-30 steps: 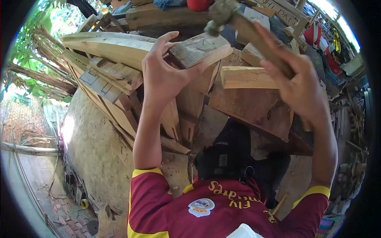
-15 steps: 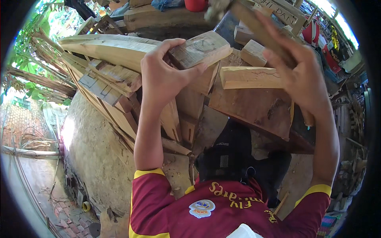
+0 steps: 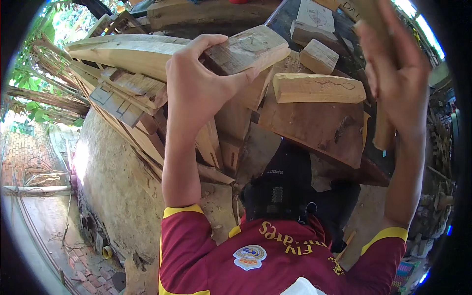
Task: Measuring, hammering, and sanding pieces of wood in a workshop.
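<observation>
My left hand [image 3: 199,73] grips a rectangular wooden block [image 3: 248,49] at its left end, thumb along the near side and fingers over the far side. The block is tilted, with a dark, weathered patch on its face. Raised at the right, my right hand [image 3: 400,83] is wrapped round the thick handle of a wooden-handled tool [image 3: 384,130]; its head lies out of view past the top edge. Below and between the hands, a pale carved wood piece [image 3: 319,89] with a pencilled curve rests on a brown wooden bench block [image 3: 309,128].
Smaller wood blocks [image 3: 319,56] sit behind the carved piece. Long pale planks [image 3: 128,56] and stacked offcuts lean at the left, beside a rounded earthen mound [image 3: 118,172]. A large log [image 3: 211,17] lies at the back. Cluttered goods line the right side.
My right hand with the wooden-handled tool has risen and moved to the right, taking the tool's head out of view. My left hand still holds the block in nearly the same place.
</observation>
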A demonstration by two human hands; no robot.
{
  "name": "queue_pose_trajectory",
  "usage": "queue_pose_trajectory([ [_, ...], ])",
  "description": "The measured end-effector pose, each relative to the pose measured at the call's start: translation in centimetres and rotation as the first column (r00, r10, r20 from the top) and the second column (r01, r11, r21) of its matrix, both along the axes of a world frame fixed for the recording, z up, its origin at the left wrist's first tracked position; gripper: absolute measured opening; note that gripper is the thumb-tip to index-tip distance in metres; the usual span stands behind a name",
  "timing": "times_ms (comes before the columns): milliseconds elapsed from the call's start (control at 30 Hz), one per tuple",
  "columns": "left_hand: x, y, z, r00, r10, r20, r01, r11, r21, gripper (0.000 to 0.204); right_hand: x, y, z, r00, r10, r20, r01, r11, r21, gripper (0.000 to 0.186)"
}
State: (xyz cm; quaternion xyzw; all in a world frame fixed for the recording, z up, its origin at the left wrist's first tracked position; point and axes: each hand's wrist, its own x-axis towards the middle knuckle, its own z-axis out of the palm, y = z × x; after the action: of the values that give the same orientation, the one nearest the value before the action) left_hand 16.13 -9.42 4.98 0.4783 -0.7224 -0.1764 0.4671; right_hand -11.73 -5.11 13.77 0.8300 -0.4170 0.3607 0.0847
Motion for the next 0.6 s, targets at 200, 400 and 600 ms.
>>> queue_pose_trajectory([
  [200,-0.8,-0.3,0.7,0.999,-0.012,0.037,0.011,0.999,0.031,0.06,2.3,1.7,-3.9,0.981,-0.023,0.195,-0.024,0.972,0.233,0.053],
  [400,-0.1,-0.1,0.1,1.0,-0.016,0.0,0.016,1.0,0.026,0.06,0.5,1.3,-1.4,0.886,-0.197,0.42,0.101,0.965,0.24,0.042],
  [600,-0.7,-0.1,1.0,0.999,-0.013,0.051,0.011,0.999,0.043,0.062,0.7,1.9,-5.0,0.998,-0.059,0.015,0.059,0.997,0.056,0.04],
])
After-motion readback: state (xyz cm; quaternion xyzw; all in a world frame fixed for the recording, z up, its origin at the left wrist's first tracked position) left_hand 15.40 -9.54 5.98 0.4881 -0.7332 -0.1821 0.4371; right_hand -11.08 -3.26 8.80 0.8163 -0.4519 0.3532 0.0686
